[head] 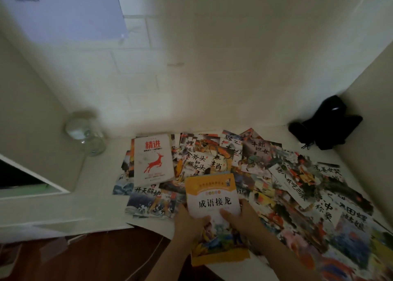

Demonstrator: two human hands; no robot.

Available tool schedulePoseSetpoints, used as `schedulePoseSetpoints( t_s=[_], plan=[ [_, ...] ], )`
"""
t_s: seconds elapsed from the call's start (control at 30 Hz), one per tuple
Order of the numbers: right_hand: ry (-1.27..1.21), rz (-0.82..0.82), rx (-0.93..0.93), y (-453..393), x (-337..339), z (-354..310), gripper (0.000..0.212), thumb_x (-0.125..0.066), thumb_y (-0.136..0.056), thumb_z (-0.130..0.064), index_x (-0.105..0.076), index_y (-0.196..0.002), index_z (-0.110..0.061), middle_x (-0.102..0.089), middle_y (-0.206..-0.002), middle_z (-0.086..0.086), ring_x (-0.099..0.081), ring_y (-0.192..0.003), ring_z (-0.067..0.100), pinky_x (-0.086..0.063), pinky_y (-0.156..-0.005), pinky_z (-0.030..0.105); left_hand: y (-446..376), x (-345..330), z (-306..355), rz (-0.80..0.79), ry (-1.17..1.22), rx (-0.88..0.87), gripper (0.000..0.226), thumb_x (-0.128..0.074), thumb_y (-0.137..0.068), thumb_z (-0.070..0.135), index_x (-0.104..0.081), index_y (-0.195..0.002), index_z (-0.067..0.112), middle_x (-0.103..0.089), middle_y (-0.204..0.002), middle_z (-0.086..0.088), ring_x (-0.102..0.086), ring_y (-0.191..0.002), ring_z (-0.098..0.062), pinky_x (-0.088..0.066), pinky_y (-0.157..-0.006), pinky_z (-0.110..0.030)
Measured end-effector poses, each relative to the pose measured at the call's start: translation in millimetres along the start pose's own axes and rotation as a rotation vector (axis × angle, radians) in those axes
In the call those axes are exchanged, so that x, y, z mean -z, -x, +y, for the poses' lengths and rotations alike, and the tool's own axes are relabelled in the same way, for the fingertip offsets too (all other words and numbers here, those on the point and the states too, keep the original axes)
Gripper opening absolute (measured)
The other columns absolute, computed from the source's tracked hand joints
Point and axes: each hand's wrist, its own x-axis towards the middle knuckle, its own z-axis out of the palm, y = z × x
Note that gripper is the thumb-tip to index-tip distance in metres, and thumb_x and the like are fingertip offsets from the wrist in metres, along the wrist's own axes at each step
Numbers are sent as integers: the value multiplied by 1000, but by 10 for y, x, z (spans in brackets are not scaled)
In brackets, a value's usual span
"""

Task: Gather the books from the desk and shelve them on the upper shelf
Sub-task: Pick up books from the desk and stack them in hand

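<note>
- Yellow-edged book (213, 198) with a white title panel sits at the near middle of the desk (102, 195), held between both hands, its near end sticking out past the desk edge.
- Left hand (188, 223) grips the book's left edge, thumb curled onto the cover; the right hand (244, 216) grips the right edge, thumb likewise pressed on the cover, so the book lies between the two palms.
- Under and beyond the book, a spread of thin picture books (287, 185) overlaps across the desk, reaching to the right and near right.
- White book with a red deer (152, 160) lies on that spread, just left of and farther than the held book, apart from the hands.
- Glass jar (85, 132) stands at the far left of the desk, well apart from the books.
- Black bag (327, 123) sits in the far right corner against the wall.
</note>
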Motion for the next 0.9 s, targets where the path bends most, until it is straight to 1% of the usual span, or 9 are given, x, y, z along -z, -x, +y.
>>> schedulePoseSetpoints(
  t_s=[0.13,0.33,0.4,0.47,0.53,0.63,0.7,0.83,0.9],
  plan=[
    [-87,52,50,-110,42,-21,66,-75,-81,-38,-42,-134,-17,-61,-127,4,-65,-100,18,-59,-83,37,-4,44,265,-44,92,-133,70,-87,-60,17,-47,-119,15,-62,-114,-5,-65,-99,-20,-60,-76,-40],
    [-211,110,129,-581,117,-492,73,-71,-87,-24,-29,-145,-9,-50,-138,11,-58,-108,27,-51,-81,29,-489,216,777,-115,91,-197,100,-89,-57,27,-31,-139,21,-45,-142,-6,-51,-124,-24,-55,-91,-44],
    [-180,74,89,-721,117,-530,71,-69,-88,-27,-30,-144,-9,-53,-134,11,-62,-85,20,-53,-73,26,-566,261,832,-126,97,-198,109,-86,-65,23,-16,-148,25,-38,-146,-1,-44,-130,-25,-48,-100,-49],
    [-151,68,35,-771,88,-481,70,-69,-88,-28,-31,-144,-10,-61,-120,12,-65,-60,18,-57,-56,28,-603,378,818,-134,85,-226,84,-77,-78,13,-26,-144,20,-51,-133,0,-55,-116,-20,-54,-91,-38],
    [-139,102,3,-763,48,-413,76,-69,-88,-24,-26,-147,-8,-63,-108,7,-70,-67,25,-60,-59,35,-649,599,770,67,-27,-292,58,-70,-84,15,-43,-135,18,-58,-125,-2,-58,-108,-18,-53,-84,-28],
    [-215,153,-11,-734,36,-389,103,-79,-78,-25,-3,-147,-16,-45,-136,11,-56,-86,26,-51,-94,50,-775,984,598,489,-344,-296,50,-68,-85,18,-49,-131,12,-45,-135,-15,-41,-126,-33,-43,-99,-43],
    [-238,179,-2,-757,22,-379,98,-82,-74,-27,-9,-139,-20,-42,-139,18,-54,-91,30,-50,-95,51,-872,1130,507,534,-489,-167,71,-72,-82,32,-37,-137,5,-33,-140,-26,-30,-130,-42,-34,-104,-52],
    [-287,192,32,-771,-15,-325,92,-71,-85,-11,-5,-149,-2,-55,-85,1,-64,-87,37,-52,-83,44,-1034,1137,484,542,-586,-58,100,-78,-71,47,-24,-140,-1,-31,-137,-32,-31,-126,-48,-35,-101,-55],
    [-293,198,25,-758,-50,-324,96,-72,-85,-14,-2,-150,-5,-59,-97,5,-62,-75,27,-54,-86,50,-1066,1123,524,569,-540,-45,101,-82,-68,44,-25,-140,1,-32,-136,-32,-34,-125,-47,-38,-98,-55]
  ],
)
